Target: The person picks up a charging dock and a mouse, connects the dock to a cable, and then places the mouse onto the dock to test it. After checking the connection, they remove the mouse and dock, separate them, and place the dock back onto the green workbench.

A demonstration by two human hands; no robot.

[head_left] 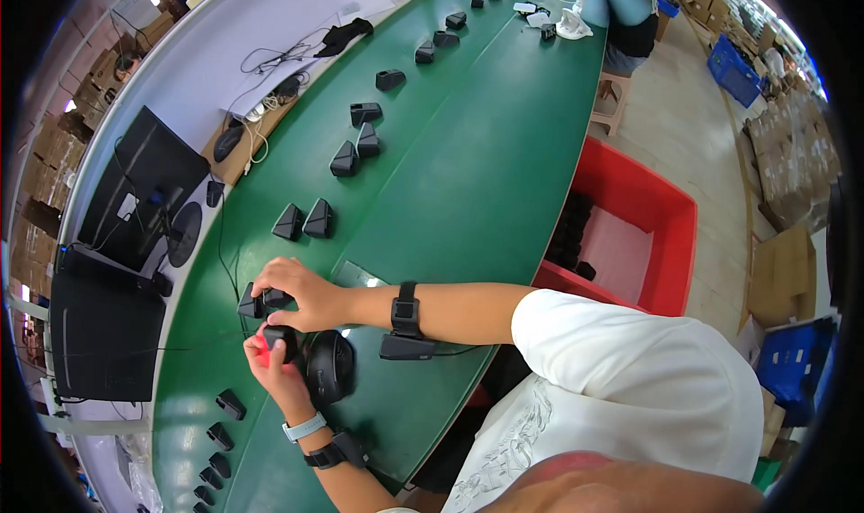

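Observation:
My left hand (281,382) is closed around a small black wedge-shaped device (281,338). A red glow falls on its fingers. Just beyond, my right hand (308,295) curls its fingers over another black device (276,299), partly hidden under the palm, its thumb close to the piece in my left hand. One more black device (250,302) stands beside those fingertips. Beside both hands sits a round black unit (330,366) on the green tabletop (432,207).
Several black devices (317,218) form a line along the table, with more (230,403) nearer the lower left. Monitors (144,189) and cables stand along the left side. A red bin (661,198) holding black pieces adjoins the table's right edge. Another person (621,13) sits at the far end.

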